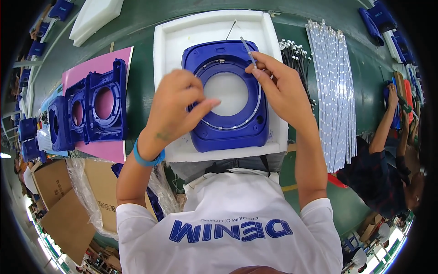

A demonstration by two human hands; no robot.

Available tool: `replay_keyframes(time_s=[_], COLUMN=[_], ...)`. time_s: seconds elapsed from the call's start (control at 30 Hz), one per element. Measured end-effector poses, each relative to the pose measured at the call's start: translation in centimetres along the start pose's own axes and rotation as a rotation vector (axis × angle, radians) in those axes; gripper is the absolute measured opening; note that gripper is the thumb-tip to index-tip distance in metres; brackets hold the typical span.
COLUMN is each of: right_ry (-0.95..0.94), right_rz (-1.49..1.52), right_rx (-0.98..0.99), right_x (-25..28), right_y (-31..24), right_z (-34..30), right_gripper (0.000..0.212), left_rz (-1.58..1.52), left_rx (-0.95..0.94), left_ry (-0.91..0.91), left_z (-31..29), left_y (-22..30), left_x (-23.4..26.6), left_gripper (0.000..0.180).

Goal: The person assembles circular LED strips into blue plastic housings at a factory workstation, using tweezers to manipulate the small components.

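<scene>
A blue plastic housing point(228, 141) with a large round opening lies in a white foam tray point(219, 20) in front of me. A thin pale strip point(247, 49), which looks like an LED strip, is pinched between the thumb and fingers of my right hand point(280, 82) at the housing's upper right. A pale strip line also runs along the lower part of the round rim. My left hand point(180, 102) hovers over the housing's left side, slightly blurred, thumb stretched out and apart from the bent fingers. Nothing shows in it. A thin wire point(232, 28) sticks up near the tray's far edge.
Many LED strips point(335, 96) lie in a bundle right of the tray, beside a bunch of black cables with white connectors point(294, 52). More blue housings point(107, 102) stand on a pink sheet point(84, 64) at left. Cardboard point(68, 210) is lower left; a co-worker's arm point(383, 123) is at right.
</scene>
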State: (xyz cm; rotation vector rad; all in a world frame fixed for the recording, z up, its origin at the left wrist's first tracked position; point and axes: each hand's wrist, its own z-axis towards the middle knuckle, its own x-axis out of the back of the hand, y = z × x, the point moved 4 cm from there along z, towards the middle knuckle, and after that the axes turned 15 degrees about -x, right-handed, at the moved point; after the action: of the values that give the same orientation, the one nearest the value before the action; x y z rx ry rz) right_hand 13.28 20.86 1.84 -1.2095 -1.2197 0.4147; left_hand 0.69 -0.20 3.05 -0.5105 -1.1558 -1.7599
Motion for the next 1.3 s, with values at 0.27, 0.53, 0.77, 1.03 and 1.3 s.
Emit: replay_keyframes(time_s=[0.27,0.53,0.77,1.03,1.3], right_ry=[0.058,0.198,0.396,0.387,0.414], right_rz=[-0.191,-0.476,-0.437,-0.500,-0.553], right_rx=[0.112,0.271,0.404,0.307,0.327], right_x=[-0.8,-1.7,-2.4,-2.5,-2.6], right_y=[-0.3,-0.6,-1.2,-0.3,-0.4], right_z=[0.2,-1.1,-2.7,-3.2,-3.6], right_gripper=[0.037,0.035,0.026,0.018,0.023], left_rz=[0.079,0.323,0.386,0.507,0.513], left_rx=[-0.166,-0.331,-0.356,-0.401,-0.412], left_ry=[0.004,0.108,0.067,0.084,0.005], left_z=[-0.5,5.8,5.7,6.5,6.2], left_y=[0.6,-1.7,-2.0,-1.1,-1.3], left_x=[0.0,-2.4,-3.6,-5.1,-5.6], left_gripper=[0.019,0.022,0.025,0.008,0.025])
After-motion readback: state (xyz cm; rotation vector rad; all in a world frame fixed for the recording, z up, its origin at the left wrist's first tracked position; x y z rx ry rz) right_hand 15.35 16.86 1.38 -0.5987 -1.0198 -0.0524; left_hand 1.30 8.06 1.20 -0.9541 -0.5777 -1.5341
